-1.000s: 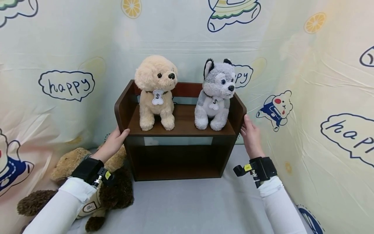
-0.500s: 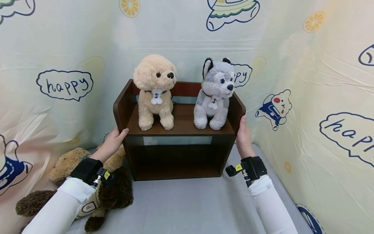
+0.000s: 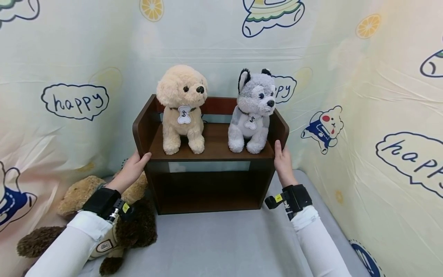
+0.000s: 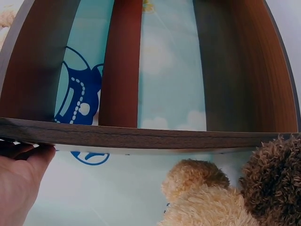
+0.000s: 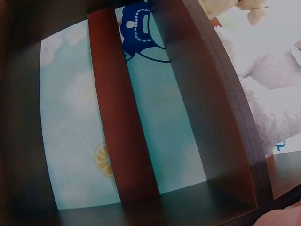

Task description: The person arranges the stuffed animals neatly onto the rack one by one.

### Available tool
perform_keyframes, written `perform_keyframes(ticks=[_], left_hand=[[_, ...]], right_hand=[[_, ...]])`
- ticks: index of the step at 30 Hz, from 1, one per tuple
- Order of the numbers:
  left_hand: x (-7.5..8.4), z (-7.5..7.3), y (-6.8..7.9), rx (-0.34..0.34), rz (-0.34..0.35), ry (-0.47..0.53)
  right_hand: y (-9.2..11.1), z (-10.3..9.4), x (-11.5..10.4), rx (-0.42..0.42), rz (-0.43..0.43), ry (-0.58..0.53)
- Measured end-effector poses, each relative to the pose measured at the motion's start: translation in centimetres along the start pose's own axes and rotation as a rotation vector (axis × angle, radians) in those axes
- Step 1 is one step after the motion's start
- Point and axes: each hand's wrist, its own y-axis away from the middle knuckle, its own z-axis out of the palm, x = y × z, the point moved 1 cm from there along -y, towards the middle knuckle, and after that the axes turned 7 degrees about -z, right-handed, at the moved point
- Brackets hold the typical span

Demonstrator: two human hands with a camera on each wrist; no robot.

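A dark brown wooden shelf (image 3: 211,154) stands on the grey surface, with an upper board and an open lower compartment. My left hand (image 3: 130,171) holds its left side panel, thumb at the front edge; in the left wrist view the fingers (image 4: 40,157) lie along the panel's outer side. At the right side panel, my right hand (image 3: 284,165) grips the front edge, its fingertips partly hidden. On the upper board sit a cream plush dog (image 3: 183,111) and a grey-and-white plush husky (image 3: 252,111), both upright with bone-shaped tags.
Brown and tan plush toys (image 3: 136,227) lie beside the shelf at the left, partly under my left arm. A printed curtain (image 3: 207,46) hangs behind and around. The grey surface (image 3: 221,242) extends in front of the shelf. A dark blue round item (image 3: 366,256) shows at the lower right.
My right hand has shifted left and slightly down, from the outer side of the right panel to its front edge. The left hand stays on the left panel. The plush dogs keep their places.
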Motion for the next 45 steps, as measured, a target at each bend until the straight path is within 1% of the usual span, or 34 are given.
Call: perform_keyframes(ticks=[6, 9, 13, 17, 22, 25, 28, 32, 35, 38, 42, 45], left_hand=[[-0.1, -0.1, 0.1, 0.003, -0.001, 0.017], [-0.3, -0.1, -0.1, 0.003, -0.01, 0.034], [-0.3, -0.1, -0.3, -0.005, -0.039, 0.055], [0.3, -0.1, -0.2, -0.037, -0.074, 0.089], [1.6, -0.3, 0.3, -0.101, -0.152, 0.157], [2.4, -0.6, 0.7, -0.127, -0.185, 0.161], [3.0, -0.7, 0.8, -0.145, -0.21, 0.132], [3.6, -0.8, 0.7, -0.164, -0.211, 0.093], [3.9, -0.8, 0.4, -0.187, -0.202, 0.083], [4.2, -1.1, 0.3, -0.22, -0.234, 0.061], [4.6, -2.0, 0.2, -0.275, -0.3, -0.041], [4.9, -2.5, 0.1, -0.316, -0.315, -0.116]], right_hand=[[-0.2, 0.4, 0.0, 0.026, -0.02, -0.007], [-0.2, 0.5, 0.0, 0.036, -0.02, -0.016], [-0.1, 0.5, 0.1, 0.046, -0.019, -0.026], [0.0, 0.4, 0.2, 0.043, -0.016, 0.0], [0.0, 0.3, 0.3, 0.035, -0.037, 0.052], [0.0, 0.3, 0.3, 0.032, -0.035, 0.044], [0.0, 0.3, 0.3, 0.028, -0.015, 0.023], [0.0, 0.2, 0.3, 0.026, -0.009, 0.03], [0.0, 0.1, 0.4, 0.021, -0.01, 0.043], [0.0, 0.1, 0.4, 0.02, -0.013, 0.052], [0.0, 0.2, 0.5, 0.035, -0.015, 0.058], [0.0, 0.4, 0.4, 0.048, -0.001, 0.063]])
